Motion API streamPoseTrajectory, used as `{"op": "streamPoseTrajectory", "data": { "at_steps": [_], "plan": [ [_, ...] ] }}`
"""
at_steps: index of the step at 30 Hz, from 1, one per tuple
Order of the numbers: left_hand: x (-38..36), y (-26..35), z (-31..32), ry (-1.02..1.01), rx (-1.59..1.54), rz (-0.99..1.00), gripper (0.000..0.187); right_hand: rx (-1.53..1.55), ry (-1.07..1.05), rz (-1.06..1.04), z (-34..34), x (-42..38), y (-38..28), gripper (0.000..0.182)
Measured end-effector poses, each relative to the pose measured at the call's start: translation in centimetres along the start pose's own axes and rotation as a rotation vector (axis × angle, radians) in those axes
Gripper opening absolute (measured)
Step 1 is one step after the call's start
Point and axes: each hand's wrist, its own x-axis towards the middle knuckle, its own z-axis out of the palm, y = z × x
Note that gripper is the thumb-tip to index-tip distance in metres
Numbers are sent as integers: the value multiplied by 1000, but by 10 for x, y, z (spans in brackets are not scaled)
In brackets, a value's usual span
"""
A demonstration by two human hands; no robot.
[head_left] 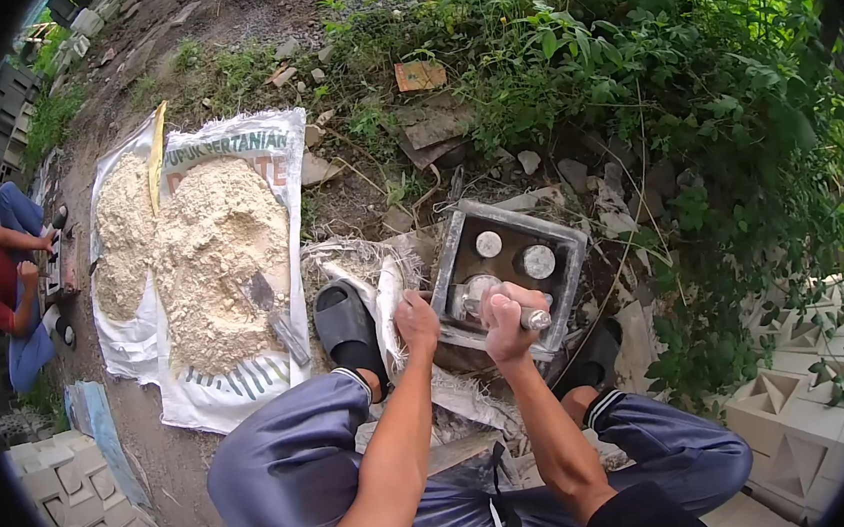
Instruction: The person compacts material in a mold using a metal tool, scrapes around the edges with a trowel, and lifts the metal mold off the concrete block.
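Note:
My right hand [510,328] is closed around a short, thick metal bar [537,320], whose rounded end sticks out to the right of the fist above a square box mould [580,268]. Inside the mould, pale round discs [538,261] stand out against a dark floor. My left hand [416,322] is curled into a fist at the mould's left side, beside a white sack edge [388,302]. What its fingers hold, if anything, is hidden.
Pale powder [215,251] is heaped on printed sacks [291,139] at the left, with a trowel [288,335] lying on it. Patterned blocks [806,411] are stacked at right and lower left. Another person [1,270] sits at far left. Plants [605,57] crowd the upper right.

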Motion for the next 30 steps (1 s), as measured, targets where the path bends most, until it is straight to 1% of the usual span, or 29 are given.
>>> {"op": "streamPoseTrajectory", "data": {
  "at_steps": [1,2,3,4,5,7,8,9,10,12,14,15,16,18,20,22,23,24,26,27,29,30],
  "plan": [
    [7,-19,7,35,16,33,55,-17,-20,-21,-3,-2,0,27],
    [8,-28,12,61,28,73,56,-92,-20,19,-7,-8,14,24],
    [-3,-11,3,10,-8,110,56,-173,-85,-2,-12,-9,28,24],
    [0,-11,4,21,-6,83,56,-253,-148,-22,-13,-7,29,23],
    [1,-13,8,36,18,88,56,-207,-113,30,-15,-7,28,23],
    [-3,-13,4,60,56,87,57,-146,-71,16,-15,-15,19,25],
    [-1,-13,5,98,66,139,57,-91,-37,5,-16,-15,18,27],
    [-1,-13,7,130,76,186,57,21,-53,-16,-15,-12,2,30],
    [-2,-11,8,125,71,183,57,13,-55,-15,-11,-3,-19,30],
    [-5,-7,3,97,114,201,56,17,-93,56,0,20,-59,35],
    [-2,-13,4,118,184,251,55,60,-100,117,-7,36,-81,35],
    [-4,-10,2,122,143,203,55,150,-116,99,-14,42,-93,34],
    [-5,-6,4,127,95,153,54,194,-103,104,-21,46,-109,34],
    [-6,-6,4,122,70,161,53,252,-43,65,-46,47,-126,35],
    [1,-16,7,113,55,166,52,229,35,13,-67,43,-139,34],
    [3,-19,9,201,163,303,52,210,83,11,-82,36,-148,33],
    [3,-20,11,228,199,213,52,148,104,-23,-90,31,-149,33],
    [0,-15,7,141,135,243,54,88,124,-54,-98,26,-148,33],
    [-15,7,0,143,272,228,54,69,168,-71,-106,15,-137,34],
    [-17,11,-3,143,282,234,54,0,179,-66,-108,10,-131,34],
    [-23,17,-3,-9,363,431,56,-95,185,-43,-112,3,-122,36],
    [-23,17,0,-12,366,433,56,-96,190,-43,-115,1,-118,36]
  ]
}}
